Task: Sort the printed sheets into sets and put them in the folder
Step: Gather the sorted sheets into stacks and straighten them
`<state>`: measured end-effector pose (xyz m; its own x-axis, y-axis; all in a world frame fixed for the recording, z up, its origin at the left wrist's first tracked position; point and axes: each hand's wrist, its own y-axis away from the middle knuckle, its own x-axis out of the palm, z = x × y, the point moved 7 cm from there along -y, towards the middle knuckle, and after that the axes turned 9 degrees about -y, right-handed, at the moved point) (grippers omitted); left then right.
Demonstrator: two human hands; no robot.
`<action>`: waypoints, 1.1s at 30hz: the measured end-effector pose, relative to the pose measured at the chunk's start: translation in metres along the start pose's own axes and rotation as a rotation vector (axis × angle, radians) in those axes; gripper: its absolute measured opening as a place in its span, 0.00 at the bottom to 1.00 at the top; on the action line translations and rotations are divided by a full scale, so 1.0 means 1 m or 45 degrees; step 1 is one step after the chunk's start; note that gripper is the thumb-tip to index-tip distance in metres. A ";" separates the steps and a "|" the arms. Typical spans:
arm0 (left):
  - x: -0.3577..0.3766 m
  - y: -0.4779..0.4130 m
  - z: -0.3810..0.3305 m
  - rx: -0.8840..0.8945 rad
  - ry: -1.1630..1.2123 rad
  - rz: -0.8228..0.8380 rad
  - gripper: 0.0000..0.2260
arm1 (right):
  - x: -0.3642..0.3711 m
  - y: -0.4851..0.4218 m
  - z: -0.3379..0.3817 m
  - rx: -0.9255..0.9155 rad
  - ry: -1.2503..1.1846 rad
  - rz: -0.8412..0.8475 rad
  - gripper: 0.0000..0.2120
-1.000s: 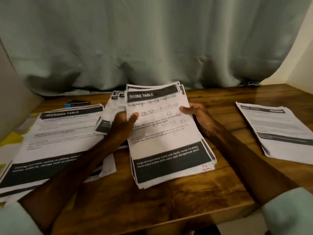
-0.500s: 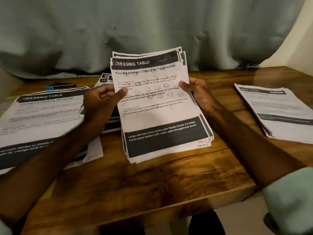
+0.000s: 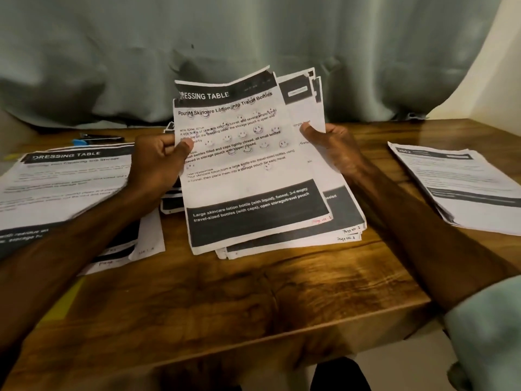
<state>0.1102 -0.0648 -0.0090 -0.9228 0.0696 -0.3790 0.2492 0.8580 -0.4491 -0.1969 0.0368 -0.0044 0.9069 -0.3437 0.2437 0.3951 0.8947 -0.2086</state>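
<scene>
Over the middle of the wooden table (image 3: 253, 300), the left hand (image 3: 158, 162) pinched the left edge of the top sheet (image 3: 248, 170), thumb on the printed face and curled fingers behind it. The right hand (image 3: 329, 145) gripped the right edge of the stack (image 3: 338, 210) behind that sheet, thumb in front and the other fingers hidden at the back. The top sheet, headed "DRESSING TABLE" and apparently marked page 1 in red at its lower corner, stood fanned to the left of the pages marked 2 and 3. It overlapped them, and the lower edges seemed to rest on the table. The step looked like peeling one sheet off to check its title and number. Doing it well would call for a light pinch near the edge so that only one sheet came away. The right thumb should press the rest flat so they did not slide, and the handwritten number should be read before a pile was chosen. The left pile (image 3: 64, 176) lay flat, partly under the left forearm, and the right pile (image 3: 462, 179) lay well apart. No folder could be told for certain
</scene>
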 end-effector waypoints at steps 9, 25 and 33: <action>0.005 0.000 0.003 -0.088 0.198 0.090 0.13 | -0.017 0.007 -0.011 0.243 0.127 0.116 0.17; 0.004 0.002 0.001 0.018 0.160 0.075 0.13 | -0.042 0.003 -0.007 0.125 0.677 -0.080 0.16; 0.004 0.000 0.000 0.031 0.145 0.074 0.13 | -0.050 -0.002 0.008 -0.026 0.828 -0.197 0.13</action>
<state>0.1067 -0.0649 -0.0106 -0.9337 0.1770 -0.3113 0.3087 0.8383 -0.4494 -0.2443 0.0546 -0.0085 0.7404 -0.5757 -0.3471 0.5249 0.8177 -0.2366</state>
